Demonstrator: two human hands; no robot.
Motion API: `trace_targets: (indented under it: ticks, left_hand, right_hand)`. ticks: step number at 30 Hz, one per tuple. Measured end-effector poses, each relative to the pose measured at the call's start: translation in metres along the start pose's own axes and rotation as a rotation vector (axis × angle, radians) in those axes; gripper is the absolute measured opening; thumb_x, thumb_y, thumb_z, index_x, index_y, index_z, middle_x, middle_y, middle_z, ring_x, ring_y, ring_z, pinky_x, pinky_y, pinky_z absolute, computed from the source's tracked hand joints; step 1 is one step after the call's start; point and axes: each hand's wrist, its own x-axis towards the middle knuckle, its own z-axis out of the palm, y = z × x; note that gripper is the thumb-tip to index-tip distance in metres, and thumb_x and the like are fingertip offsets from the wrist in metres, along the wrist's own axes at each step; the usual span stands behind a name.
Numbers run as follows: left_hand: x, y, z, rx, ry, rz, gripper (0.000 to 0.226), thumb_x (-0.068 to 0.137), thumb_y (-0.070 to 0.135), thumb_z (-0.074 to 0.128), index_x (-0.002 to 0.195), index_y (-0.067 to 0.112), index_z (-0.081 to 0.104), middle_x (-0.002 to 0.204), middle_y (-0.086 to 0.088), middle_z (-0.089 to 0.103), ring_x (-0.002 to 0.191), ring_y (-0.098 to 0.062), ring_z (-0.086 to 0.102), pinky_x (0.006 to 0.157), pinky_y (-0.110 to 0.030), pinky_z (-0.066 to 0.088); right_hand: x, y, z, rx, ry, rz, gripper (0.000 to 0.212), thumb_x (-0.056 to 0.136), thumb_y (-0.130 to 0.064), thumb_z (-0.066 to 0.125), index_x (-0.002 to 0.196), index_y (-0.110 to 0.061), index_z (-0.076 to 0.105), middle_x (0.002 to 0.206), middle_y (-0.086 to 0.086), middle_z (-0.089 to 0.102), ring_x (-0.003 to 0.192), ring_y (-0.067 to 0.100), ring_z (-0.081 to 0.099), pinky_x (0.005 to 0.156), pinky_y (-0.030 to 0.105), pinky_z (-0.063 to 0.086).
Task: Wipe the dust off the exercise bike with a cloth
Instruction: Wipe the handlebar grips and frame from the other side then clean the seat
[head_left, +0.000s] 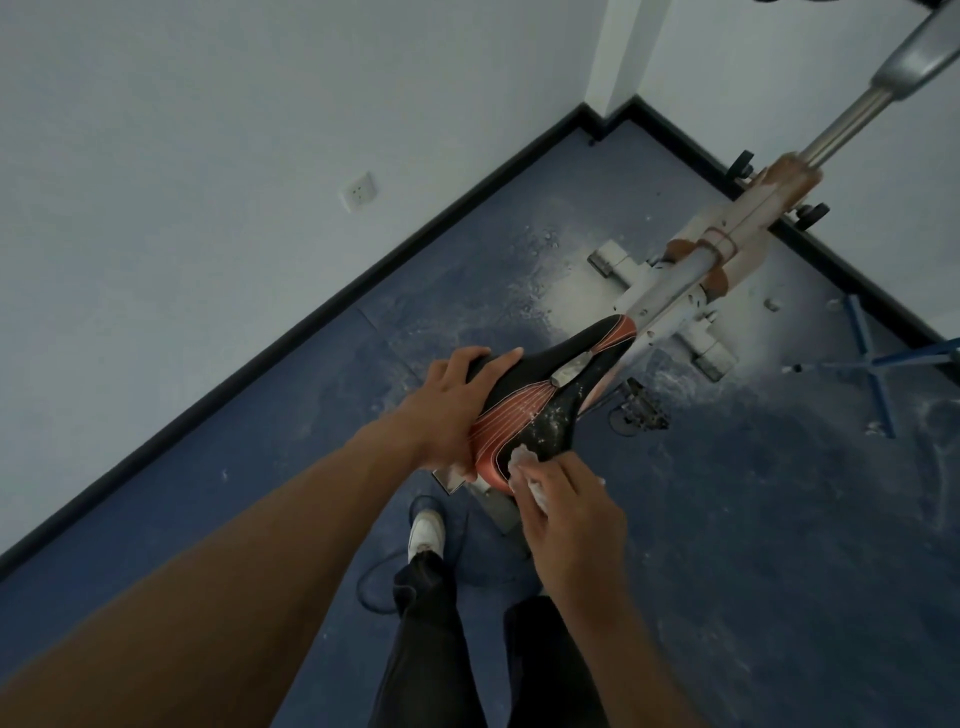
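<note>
Grip first: the right hand (563, 512) has a crumpled white cloth (524, 470) bunched under its curled fingers and presses it against the wide rear end of the black and red padded bike saddle (550, 395), while the left hand (449, 402) wraps over the saddle's left edge, thumb across the top, apparently to steady it. That saddle belongs to the dusty white-framed exercise bike (670, 291), which stands on the dark blue powder-strewn floor (753, 493) in the corner of the room. Its long axis runs away from the person, from the broad rear near both hands up and to the right toward the narrow nose and on along the frame to the silver handlebar post (852, 122). White specks dot the black panel just ahead of the cloth, so the next stroke probably runs forward along that axis toward the nose, and the right hand is the nearer one for it. Both forearms reach out and down, the right wrist bent so the palm faces the seat; how much cloth lies beneath the palm is hidden.
</note>
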Motion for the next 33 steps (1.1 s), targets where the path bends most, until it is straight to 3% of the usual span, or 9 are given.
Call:
trace_targets:
  ticks: [5,10,15,20,24,28,33]
  left_hand:
    - [0.0,0.0,0.0,-0.012,-0.001,0.0,0.151,0.053,0.027,0.099,0.151,0.054,-0.014,0.16,0.009,-0.002,0.149,-0.032,0.008,0.111,-0.063,0.035]
    - [0.0,0.0,0.0,-0.013,0.005,-0.002,0.153,0.052,0.027,0.099,0.15,0.057,-0.015,0.16,0.01,-0.002,0.148,-0.032,0.009,0.111,-0.061,0.036]
    - [0.001,-0.001,0.0,-0.015,0.0,0.006,0.151,0.054,0.028,0.099,0.15,0.057,-0.015,0.16,0.01,-0.003,0.149,-0.032,0.008,0.113,-0.062,0.033]
    - [0.001,-0.002,0.001,-0.016,-0.004,0.001,0.151,0.055,0.028,0.099,0.15,0.056,-0.015,0.16,0.009,-0.003,0.149,-0.032,0.008,0.112,-0.063,0.036]
    - [0.002,-0.002,0.001,-0.016,-0.001,0.004,0.15,0.055,0.029,0.098,0.151,0.055,-0.014,0.16,0.009,-0.003,0.149,-0.032,0.007,0.112,-0.063,0.036]
    - [0.002,-0.002,0.0,-0.007,-0.003,0.002,0.151,0.055,0.026,0.098,0.15,0.056,-0.015,0.16,0.009,-0.002,0.149,-0.032,0.008,0.112,-0.063,0.035]
    - [0.001,-0.001,0.0,-0.035,-0.009,0.008,0.149,0.056,0.026,0.098,0.152,0.055,-0.014,0.159,0.01,-0.002,0.149,-0.031,0.007,0.113,-0.062,0.035]
  right_hand:
    - [-0.004,0.014,-0.005,0.09,0.062,0.079,0.024,0.101,-0.032,0.065,0.094,-0.01,0.071,0.084,-0.005,0.058,0.068,0.008,0.056,0.054,0.028,0.051]
    - [0.019,0.015,-0.008,0.13,-0.001,0.003,0.023,0.1,-0.034,0.064,0.108,-0.014,0.071,0.103,0.0,0.056,0.083,0.01,0.058,0.066,0.023,0.053]
    - [-0.007,0.035,-0.006,0.243,0.002,-0.032,0.021,0.103,-0.03,0.061,0.112,-0.012,0.066,0.099,0.002,0.054,0.078,0.013,0.059,0.064,0.031,0.055]
    - [0.022,0.016,-0.005,0.248,0.038,-0.043,0.023,0.101,-0.025,0.064,0.11,-0.006,0.072,0.097,0.003,0.058,0.082,0.01,0.059,0.072,0.02,0.053]
    - [0.023,0.016,0.005,0.17,-0.036,-0.056,0.021,0.099,-0.026,0.068,0.116,-0.014,0.072,0.096,0.0,0.057,0.08,0.012,0.058,0.062,0.028,0.054]
    - [-0.002,0.036,0.0,0.247,-0.026,-0.096,0.023,0.101,-0.023,0.066,0.123,-0.019,0.066,0.095,0.0,0.06,0.078,0.012,0.062,0.062,0.032,0.055]
    - [0.018,0.023,0.003,0.17,-0.004,-0.1,0.022,0.101,-0.025,0.065,0.118,-0.013,0.072,0.094,0.001,0.059,0.078,0.013,0.059,0.062,0.031,0.054]
